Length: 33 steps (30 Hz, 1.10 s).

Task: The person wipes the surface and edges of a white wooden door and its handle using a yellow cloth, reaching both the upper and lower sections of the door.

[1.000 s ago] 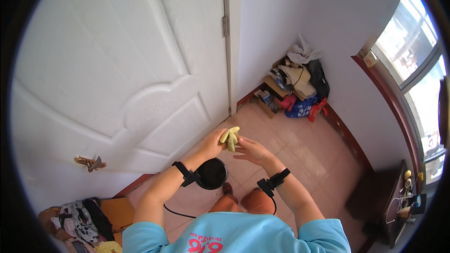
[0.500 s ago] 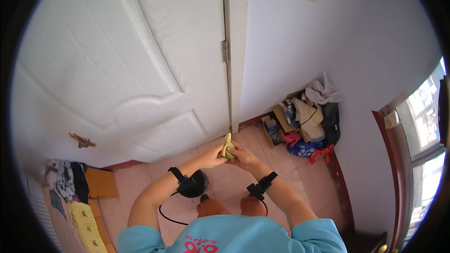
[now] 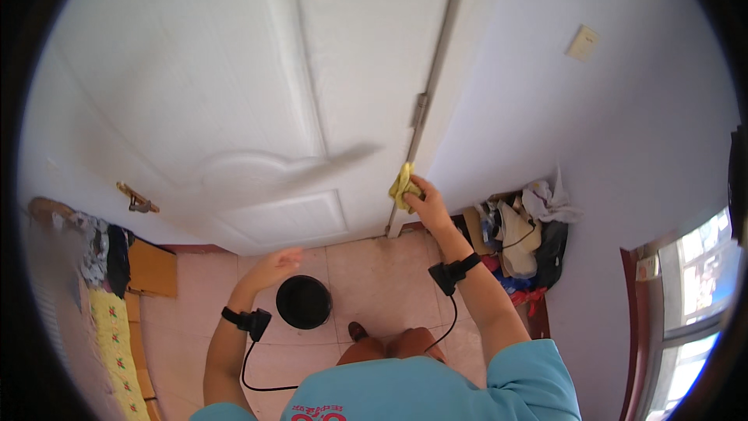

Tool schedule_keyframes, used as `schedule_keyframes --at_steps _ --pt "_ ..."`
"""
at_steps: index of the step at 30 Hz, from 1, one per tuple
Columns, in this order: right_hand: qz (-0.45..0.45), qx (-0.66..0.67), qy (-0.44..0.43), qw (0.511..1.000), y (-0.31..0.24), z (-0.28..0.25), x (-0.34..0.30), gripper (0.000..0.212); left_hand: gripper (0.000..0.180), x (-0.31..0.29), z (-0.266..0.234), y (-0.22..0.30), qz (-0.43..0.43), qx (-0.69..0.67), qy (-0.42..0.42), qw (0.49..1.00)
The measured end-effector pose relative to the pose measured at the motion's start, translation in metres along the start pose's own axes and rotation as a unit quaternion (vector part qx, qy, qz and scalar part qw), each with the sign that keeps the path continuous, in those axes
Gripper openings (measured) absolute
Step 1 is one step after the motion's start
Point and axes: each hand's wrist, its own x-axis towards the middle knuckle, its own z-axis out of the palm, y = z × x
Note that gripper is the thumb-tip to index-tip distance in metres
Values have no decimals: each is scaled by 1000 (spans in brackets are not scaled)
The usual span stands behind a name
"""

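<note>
A crumpled yellow cloth (image 3: 404,186) is gripped in my right hand (image 3: 426,206), held up by the hinge side of a white panelled door (image 3: 257,93). Whether the cloth touches the door or its frame I cannot tell. My left hand (image 3: 274,269) holds nothing; its fingers are stretched out above the tiled floor, beside a round black bucket (image 3: 304,302). A metal hinge (image 3: 421,109) shows in the gap farther up from the cloth. Each wrist wears a black strap with a small device and a cable.
At the right, a pile of bags and boxes (image 3: 518,238) lies against the wall. Folded clothes and a yellow patterned cloth (image 3: 117,335) cover a wooden piece at the left. The door has a brass handle (image 3: 138,199). A window (image 3: 701,265) is at far right.
My hands, together on the yellow cloth before, have separated. The right one carried it up and right to the door's hinge edge; the left let go and moved left. The view has shifted.
</note>
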Motion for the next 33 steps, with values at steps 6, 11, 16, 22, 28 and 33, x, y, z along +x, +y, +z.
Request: schedule_keyframes --at_steps 6,11,16,22,28,33 --pt "-365 -404 153 825 -66 21 48 45 42 -62 -37 -29 -60 -135 174 974" --pt "-461 -536 151 690 -61 39 97 35 39 -98 -30 -10 -70 -193 330 921" --pt "-521 -512 116 673 -42 49 111 33 39 -96 12 -44 -99 -262 361 890" --pt "-538 -526 44 657 4 84 108 28 38 -74 57 -82 -114 -301 309 895" --pt "-528 -554 22 643 65 81 104 25 37 -43 81 -122 -87 -341 276 894" --pt "-513 -598 16 615 98 87 108 27 35 -34 96 -174 -77 -392 289 870"
